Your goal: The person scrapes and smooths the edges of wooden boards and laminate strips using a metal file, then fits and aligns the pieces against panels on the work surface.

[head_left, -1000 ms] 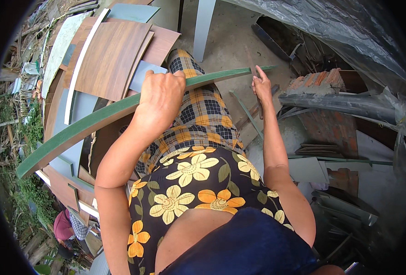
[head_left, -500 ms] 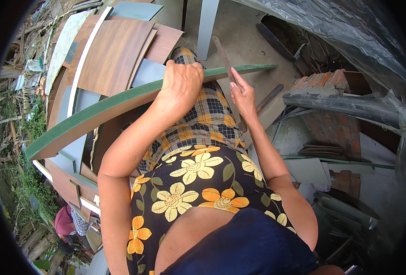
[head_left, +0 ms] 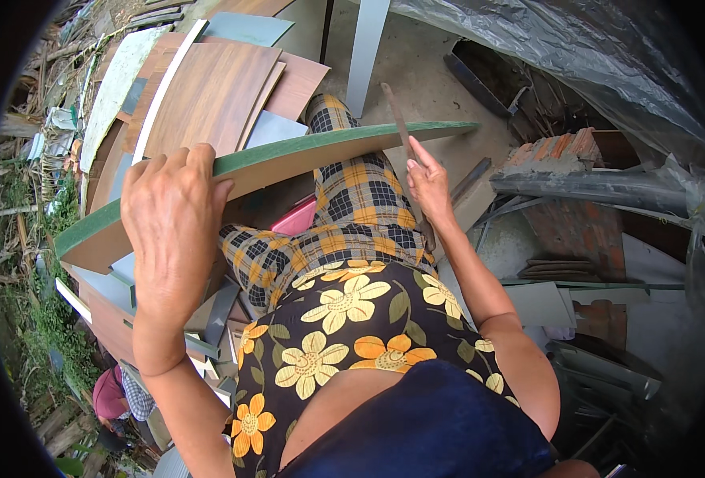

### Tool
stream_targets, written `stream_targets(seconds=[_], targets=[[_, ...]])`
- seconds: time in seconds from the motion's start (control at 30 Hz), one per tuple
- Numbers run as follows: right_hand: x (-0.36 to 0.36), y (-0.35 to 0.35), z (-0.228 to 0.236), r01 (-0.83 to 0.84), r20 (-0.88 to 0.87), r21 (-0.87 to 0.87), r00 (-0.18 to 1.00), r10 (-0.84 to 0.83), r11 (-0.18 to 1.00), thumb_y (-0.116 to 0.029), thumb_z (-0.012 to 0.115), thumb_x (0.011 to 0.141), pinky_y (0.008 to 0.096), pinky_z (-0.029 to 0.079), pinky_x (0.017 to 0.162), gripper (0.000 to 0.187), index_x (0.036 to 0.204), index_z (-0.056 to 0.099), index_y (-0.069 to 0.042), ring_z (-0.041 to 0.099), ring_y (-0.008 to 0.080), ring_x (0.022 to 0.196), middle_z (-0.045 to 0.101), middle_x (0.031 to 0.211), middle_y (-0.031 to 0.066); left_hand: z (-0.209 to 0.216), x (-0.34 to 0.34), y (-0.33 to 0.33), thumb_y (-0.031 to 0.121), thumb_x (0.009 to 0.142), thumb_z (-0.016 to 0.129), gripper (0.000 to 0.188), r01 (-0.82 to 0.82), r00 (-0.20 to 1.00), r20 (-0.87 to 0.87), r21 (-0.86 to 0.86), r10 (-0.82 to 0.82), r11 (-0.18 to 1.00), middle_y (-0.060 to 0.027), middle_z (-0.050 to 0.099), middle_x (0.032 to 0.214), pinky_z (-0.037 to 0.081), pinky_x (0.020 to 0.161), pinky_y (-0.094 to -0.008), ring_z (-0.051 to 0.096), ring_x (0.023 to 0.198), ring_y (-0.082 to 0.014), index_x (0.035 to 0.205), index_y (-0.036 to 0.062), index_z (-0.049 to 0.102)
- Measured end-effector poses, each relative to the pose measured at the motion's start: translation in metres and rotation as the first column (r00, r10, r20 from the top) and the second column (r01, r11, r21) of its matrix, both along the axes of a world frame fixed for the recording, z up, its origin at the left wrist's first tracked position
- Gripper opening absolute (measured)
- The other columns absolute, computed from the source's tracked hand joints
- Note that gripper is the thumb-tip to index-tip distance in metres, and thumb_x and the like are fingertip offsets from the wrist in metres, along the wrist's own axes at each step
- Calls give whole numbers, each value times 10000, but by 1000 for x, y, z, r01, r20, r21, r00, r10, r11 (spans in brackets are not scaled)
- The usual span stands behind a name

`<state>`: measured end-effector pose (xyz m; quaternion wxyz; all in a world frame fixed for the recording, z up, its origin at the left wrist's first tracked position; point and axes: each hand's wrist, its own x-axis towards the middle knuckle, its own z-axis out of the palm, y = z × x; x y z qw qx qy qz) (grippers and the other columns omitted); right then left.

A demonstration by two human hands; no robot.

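A long board (head_left: 305,163) with a green upper edge and a brown-tan side lies slantwise across my lap, from the lower left to the far right. My left hand (head_left: 169,211) is closed over its edge towards the left end, thumb on the near side. In my right hand (head_left: 428,187) is a long, narrow, rusty flat blade (head_left: 396,111), held upright against the board's right part. The blade's upper end rises past the green edge. Part of it is hidden by my palm, so I cannot tell its exact kind.
Stacked wood-look panels (head_left: 209,95) and a white strip (head_left: 169,88) lie at the left. A pink object (head_left: 295,217) shows by my leg. A grey post (head_left: 367,60), a black trough (head_left: 480,80) and broken brickwork (head_left: 556,151) stand beyond. Another person (head_left: 112,394) is at lower left.
My left hand has moved left along the board, from near its middle towards the left end. The pink object has come into view. My right hand still holds the blade, slightly lower.
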<state>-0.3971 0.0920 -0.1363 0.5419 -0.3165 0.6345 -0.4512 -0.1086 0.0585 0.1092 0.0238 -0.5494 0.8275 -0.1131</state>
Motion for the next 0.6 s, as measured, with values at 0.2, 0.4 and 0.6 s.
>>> stream_targets(seconds=[0.2, 0.4, 0.6], targets=[[52, -4, 59, -365, -190, -293, 928, 320, 884, -103, 525, 975, 200, 355, 549, 485, 1455, 453, -120, 376, 25, 600, 454, 694, -70, 1, 9, -6, 219, 741, 762, 252, -42, 999, 21, -8, 42, 999, -96, 634, 784, 421, 766, -396, 603, 788, -292, 884, 65, 623], [-17, -18, 8, -141, -297, -17, 946, 130, 990, -87, 536, 934, 242, 409, 530, 472, 1405, 511, -79, 413, 40, 596, 551, 767, -45, 3, 6, 0, 224, 729, 770, 263, -38, 999, 9, -29, 38, 999, -86, 634, 792, 420, 763, -391, 601, 786, -278, 891, 72, 629], [41, -22, 66, -337, -147, -162, 937, 315, 927, -98, 536, 949, 227, 381, 528, 482, 1428, 480, -87, 383, 34, 583, 446, 694, -68, -3, 9, -4, 188, 725, 767, 229, -4, 999, -33, -70, 2, 998, -102, 590, 727, 422, 755, -389, 588, 741, -292, 801, 53, 599]])
